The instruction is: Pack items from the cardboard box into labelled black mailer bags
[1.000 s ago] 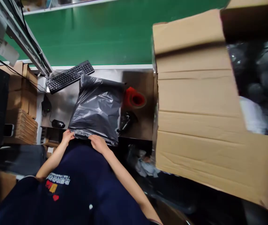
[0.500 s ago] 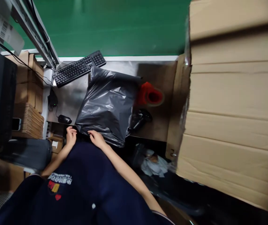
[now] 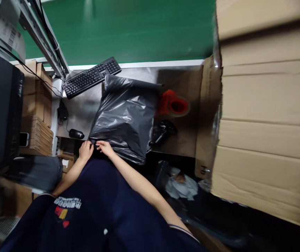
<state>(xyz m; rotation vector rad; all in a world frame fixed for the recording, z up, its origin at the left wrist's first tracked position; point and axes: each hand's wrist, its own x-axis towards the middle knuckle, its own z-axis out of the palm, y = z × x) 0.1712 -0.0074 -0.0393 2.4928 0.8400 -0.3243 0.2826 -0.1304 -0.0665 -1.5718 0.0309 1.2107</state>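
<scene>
A dark grey plastic mailing bag (image 3: 128,115) lies on the metal bench, its near edge reaching over the front towards my body. At the bag's near left corner my left hand (image 3: 86,150) has its fingers closed on the plastic. Close beside it, my right hand (image 3: 105,147) pinches the same near edge with thumb and fingertips. Whatever is inside the bag is hidden.
Left of the bag are a black keyboard (image 3: 92,77) and a mouse (image 3: 76,134). To its right sit an orange-red tape roll (image 3: 174,104) and a black handheld scanner (image 3: 162,132). Tall cardboard sheets (image 3: 265,115) stand on the right; folded cartons (image 3: 41,134) are stacked left.
My left hand has moved right onto the bag's corner and closed there. My right hand has shifted slightly towards it along the edge. The whole view has shifted a little.
</scene>
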